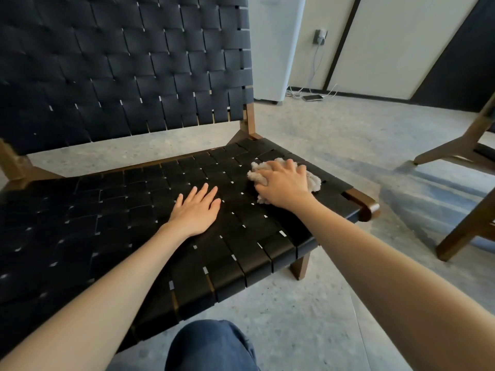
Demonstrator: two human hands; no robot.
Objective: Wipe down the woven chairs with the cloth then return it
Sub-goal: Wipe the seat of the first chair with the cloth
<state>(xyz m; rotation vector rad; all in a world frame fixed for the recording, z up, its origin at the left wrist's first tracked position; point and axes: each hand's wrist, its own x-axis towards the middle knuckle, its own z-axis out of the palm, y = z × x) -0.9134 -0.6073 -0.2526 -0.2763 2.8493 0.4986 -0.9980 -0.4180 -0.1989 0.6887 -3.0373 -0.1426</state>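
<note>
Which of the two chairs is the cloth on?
The black woven chair in front: the right hand holds the cloth on its seat. The other chair shows only wooden legs.

Soft even daylight, wide-angle bowing at edges

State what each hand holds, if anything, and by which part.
The right hand holds the cloth from above, fingers curled over its middle. The left hand rests flat on the seat, holding nothing.

Both forearms (401,263) are bare as far up as the view reaches, and the left hand (197,210) and right hand (284,183) are bare too, with short plain fingernails. One knee (211,346) at the bottom edge wears dark blue, softly creased denim trousers.
</note>
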